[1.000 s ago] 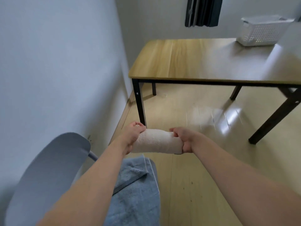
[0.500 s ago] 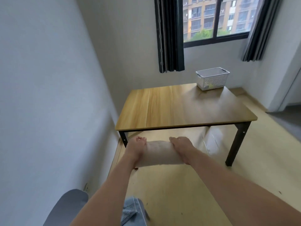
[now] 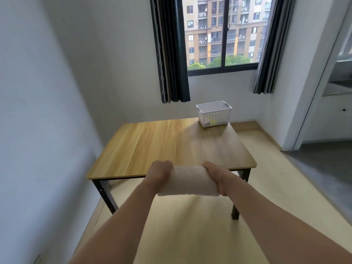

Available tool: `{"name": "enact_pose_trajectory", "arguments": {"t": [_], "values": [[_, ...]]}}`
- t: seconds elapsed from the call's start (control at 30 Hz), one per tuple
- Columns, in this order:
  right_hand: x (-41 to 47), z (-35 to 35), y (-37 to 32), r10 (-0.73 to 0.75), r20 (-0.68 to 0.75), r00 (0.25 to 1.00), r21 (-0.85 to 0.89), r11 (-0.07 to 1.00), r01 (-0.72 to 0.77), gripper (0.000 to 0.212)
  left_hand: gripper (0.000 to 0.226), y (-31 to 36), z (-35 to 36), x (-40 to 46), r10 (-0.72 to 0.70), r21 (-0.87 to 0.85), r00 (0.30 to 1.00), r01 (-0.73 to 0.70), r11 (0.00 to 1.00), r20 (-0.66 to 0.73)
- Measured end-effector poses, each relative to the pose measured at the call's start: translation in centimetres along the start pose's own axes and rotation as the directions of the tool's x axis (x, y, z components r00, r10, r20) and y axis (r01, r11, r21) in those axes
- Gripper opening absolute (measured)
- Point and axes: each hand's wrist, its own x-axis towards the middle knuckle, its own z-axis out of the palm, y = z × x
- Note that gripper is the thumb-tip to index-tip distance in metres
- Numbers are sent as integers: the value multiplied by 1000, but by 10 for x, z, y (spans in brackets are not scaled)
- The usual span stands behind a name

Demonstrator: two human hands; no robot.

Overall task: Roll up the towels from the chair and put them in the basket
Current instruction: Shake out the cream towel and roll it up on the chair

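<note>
We hold the rolled towel (image 3: 187,181) at both ends, left hand (image 3: 159,175) and right hand (image 3: 216,179) gripping it, well before the basket (image 3: 213,116) on the worktop (image 3: 152,145). No writing is readable.

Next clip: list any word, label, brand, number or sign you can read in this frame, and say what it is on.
None can be read.
Rolled white towel, held between the left hand and right hand: no tag or print shows.
White perforated basket on the wooden table: no label visible.
Apartment building outside the window: too far and too small to make out any sign.
</note>
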Motion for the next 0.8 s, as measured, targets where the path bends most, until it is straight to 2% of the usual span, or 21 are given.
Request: {"name": "enact_pose_trajectory", "arguments": {"t": [0.07,0.17,0.23,0.3,0.4,0.43,0.5,0.63,0.7,0.8], "values": [[22,-18,-13,-76,-90,993,-19,997,75,36,23,18,17,19,-17,0,999,17,1000,47],[59,-45,-40,-151,-175,973,-69,988,141,42,31,48,41,53,99,65,992,-104,992,76],[88,-64,-63,-198,-216,956,-90,979,183,44,19,65,59,84,192,221,978,-204,954,77],[114,-84,-86,-239,-230,943,-131,968,214,40,28,86,77,113,268,305,963,-258,917,10],[157,-123,-119,-225,-229,947,-128,971,200,40,34,127,111,147,250,215,967,-255,943,47],[169,-138,-129,-208,-222,953,-124,975,184,40,31,142,123,159,251,120,967,-254,960,36],[189,-172,-149,-158,-182,970,-90,986,144,36,28,175,153,178,168,-129,985,-163,978,28],[224,-257,-179,20,-122,992,-104,994,-33,38,27,232,227,205,175,-148,982,-163,976,73],[247,-300,-187,7,-132,991,-99,995,-20,39,26,256,267,222,188,-140,979,-175,975,81],[291,-357,-193,-103,-189,977,-50,994,95,36,27,290,326,248,209,-153,977,-200,968,49]]}}
